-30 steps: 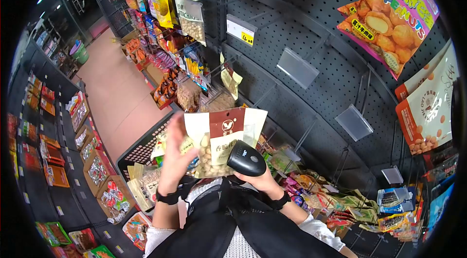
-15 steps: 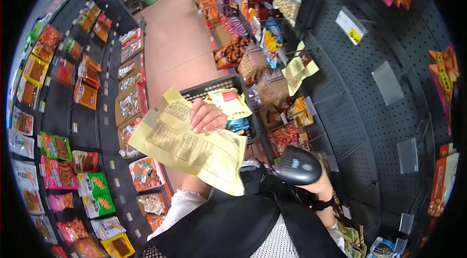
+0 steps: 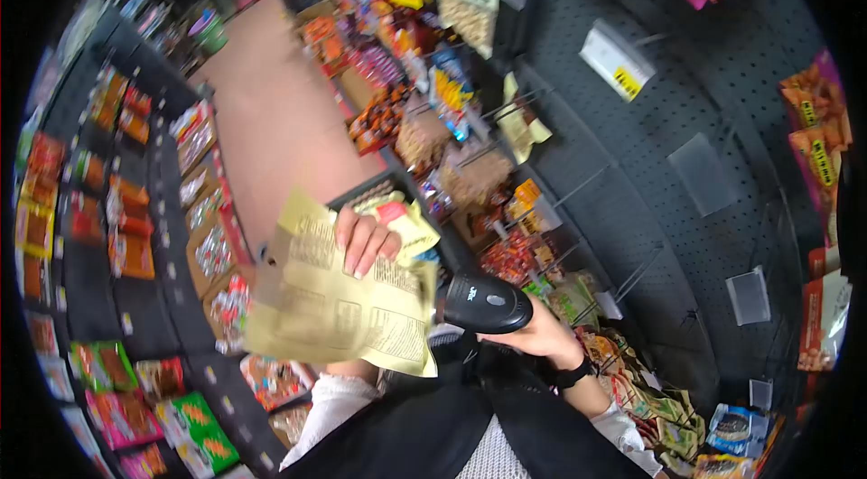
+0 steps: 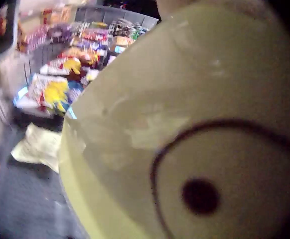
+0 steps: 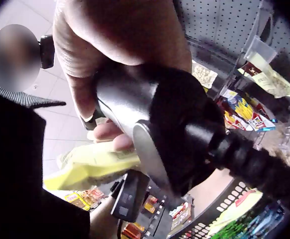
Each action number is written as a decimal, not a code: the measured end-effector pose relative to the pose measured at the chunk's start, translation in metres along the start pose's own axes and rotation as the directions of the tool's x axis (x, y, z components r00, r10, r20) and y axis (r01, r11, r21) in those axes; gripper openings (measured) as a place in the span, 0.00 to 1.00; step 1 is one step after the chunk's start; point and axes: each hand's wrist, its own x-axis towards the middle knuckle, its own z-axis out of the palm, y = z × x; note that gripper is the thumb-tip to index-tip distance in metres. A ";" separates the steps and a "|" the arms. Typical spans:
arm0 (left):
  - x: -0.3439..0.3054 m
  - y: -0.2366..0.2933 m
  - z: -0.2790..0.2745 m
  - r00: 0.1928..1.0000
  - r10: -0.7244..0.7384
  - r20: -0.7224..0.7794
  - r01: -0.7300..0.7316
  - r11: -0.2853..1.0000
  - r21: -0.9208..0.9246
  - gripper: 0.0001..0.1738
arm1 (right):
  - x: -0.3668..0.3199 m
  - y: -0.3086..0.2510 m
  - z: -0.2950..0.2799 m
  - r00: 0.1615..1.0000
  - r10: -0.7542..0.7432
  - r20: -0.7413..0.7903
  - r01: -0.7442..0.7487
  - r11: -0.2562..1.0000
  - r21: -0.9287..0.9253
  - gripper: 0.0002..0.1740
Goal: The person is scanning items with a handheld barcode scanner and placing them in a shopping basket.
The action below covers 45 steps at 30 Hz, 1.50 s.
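Observation:
In the head view my left hand grips a pale yellow snack bag from above, fingers curled over its printed back, which faces up. My right hand holds a black barcode scanner, its front end close to the bag's right edge. The right wrist view shows the scanner's dark body and ribbed cable, with the bag beyond my fingers. Up close in the left wrist view, the bag's other face fills most of the frame, with a dark ring and dot on it.
Below the bag stands a dark shopping basket with packets inside. A perforated shelf panel with hooks and price-tag holders rises on the right. Shelves of packets line the left, and the pink aisle floor runs ahead.
The bag has turned from its windowed front to its printed back, now in the left hand's grip. The scanner swung right, away from the bag, then came back left beside it.

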 end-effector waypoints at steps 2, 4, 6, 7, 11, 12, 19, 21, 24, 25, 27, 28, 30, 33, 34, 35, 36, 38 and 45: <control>-0.011 0.021 -0.017 0.978 -0.082 -0.189 0.126 0.965 0.231 0.01 | 0.003 0.009 0.000 0.984 -0.023 -0.178 0.021 1.000 -0.010 0.22; -0.030 0.049 -0.035 0.773 -0.115 -0.624 0.502 0.711 0.492 0.06 | 0.008 0.020 -0.004 0.960 -0.008 -0.279 0.014 1.000 0.018 0.26; -0.031 0.057 -0.060 0.528 -0.012 -0.849 0.749 0.478 0.459 0.12 | 0.018 0.033 -0.009 0.935 -0.004 -0.354 0.015 0.999 0.029 0.33; -0.029 0.063 -0.078 0.525 -0.102 -0.845 0.820 0.324 0.471 0.09 | 0.028 0.036 -0.012 0.921 0.011 -0.389 0.017 0.998 0.068 0.40; -0.023 0.061 -0.138 0.434 -0.244 -0.867 0.862 0.392 0.321 0.07 | 0.081 0.046 -0.031 0.837 -0.172 -0.520 0.189 0.982 -0.021 0.50; -0.024 0.059 -0.152 0.435 -0.265 -0.861 0.825 0.500 0.263 0.07 | 0.091 0.053 -0.037 0.830 -0.177 -0.529 0.203 0.979 -0.009 0.50; -0.051 0.030 -0.238 0.288 -0.210 -0.934 0.850 0.505 0.149 0.07 | 0.135 0.123 -0.061 0.663 -0.018 -0.749 0.188 0.972 0.143 0.26; -0.058 0.023 -0.250 0.226 -0.168 -0.959 0.839 0.533 0.104 0.10 | 0.144 0.124 -0.067 0.625 0.057 -0.778 0.152 0.969 0.193 0.22; -0.066 0.020 -0.263 0.203 -0.155 -0.967 0.835 0.544 0.088 0.09 | 0.155 0.124 -0.077 0.568 0.085 -0.819 0.271 0.920 0.283 0.21; -0.069 0.020 -0.267 0.211 -0.173 -0.962 0.820 0.567 0.078 0.09 | 0.158 0.124 -0.080 0.546 0.108 -0.831 0.314 0.893 0.323 0.22; -0.069 0.018 -0.271 0.220 -0.193 -0.956 0.804 0.592 0.065 0.09 | 0.162 0.121 -0.085 0.539 0.102 -0.836 0.329 0.889 0.320 0.22; -0.068 0.018 -0.274 0.254 -0.178 -0.951 0.776 0.624 0.091 0.09 | 0.163 0.119 -0.087 0.539 0.095 -0.837 0.338 0.886 0.318 0.23; -0.063 0.016 -0.277 0.285 -0.139 -0.948 0.739 0.662 0.125 0.09 | 0.164 0.117 -0.090 0.544 0.089 -0.834 0.339 0.886 0.316 0.23; -0.048 0.014 -0.278 0.326 -0.111 -0.939 0.728 0.663 0.175 0.10 | 0.167 0.113 -0.093 0.575 0.023 -0.818 0.410 0.857 0.313 0.21; -0.041 0.012 -0.278 0.367 -0.105 -0.924 0.725 0.655 0.213 0.10 | 0.169 0.111 -0.094 0.567 0.019 -0.824 0.428 0.848 0.313 0.21; -0.038 0.011 -0.280 0.372 -0.103 -0.923 0.722 0.657 0.217 0.10 | 0.170 0.110 -0.095 0.557 0.016 -0.830 0.445 0.839 0.314 0.22; -0.035 0.008 -0.282 0.369 -0.099 -0.924 0.726 0.652 0.220 0.10 | 0.171 0.108 -0.096 0.556 0.011 -0.831 0.446 0.840 0.310 0.22; -0.031 0.007 -0.287 0.362 -0.103 -0.926 0.740 0.636 0.218 0.10 | 0.175 0.105 -0.098 0.507 -0.002 -0.862 0.467 0.841 0.273 0.22; -0.028 -0.004 -0.292 0.347 -0.072 -0.935 0.716 0.665 0.214 0.10 | 0.180 0.097 -0.100 0.466 0.022 -0.884 0.444 0.859 0.255 0.19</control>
